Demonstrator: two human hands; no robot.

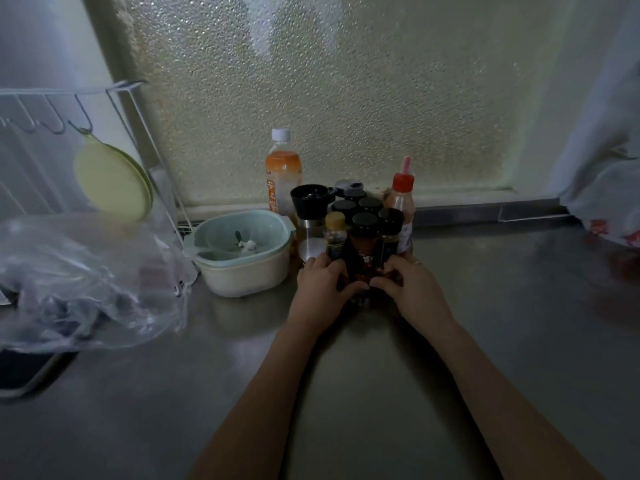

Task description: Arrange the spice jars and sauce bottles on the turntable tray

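Observation:
A tight cluster of spice jars [357, 202] with black lids stands at the back of the steel counter. Around it are a black-topped grinder [310, 202], a small yellow-capped bottle [335, 233] and a red-capped squeeze bottle [403, 195]. In front stands a dark jar [364, 247] with a black lid and a red label. My left hand [320, 289] and my right hand [410, 289] curl round its lower part from either side, thumbs meeting in front. The turntable tray under the cluster is hidden by jars and hands.
An orange drink bottle [283, 174] stands behind the grinder. A pale green bowl [239, 271] sits just left of the cluster, with a clear plastic bag [79, 282] and a wire rack [69, 109] further left. Another bag [609, 202] lies at the right. Frosted glass closes the back.

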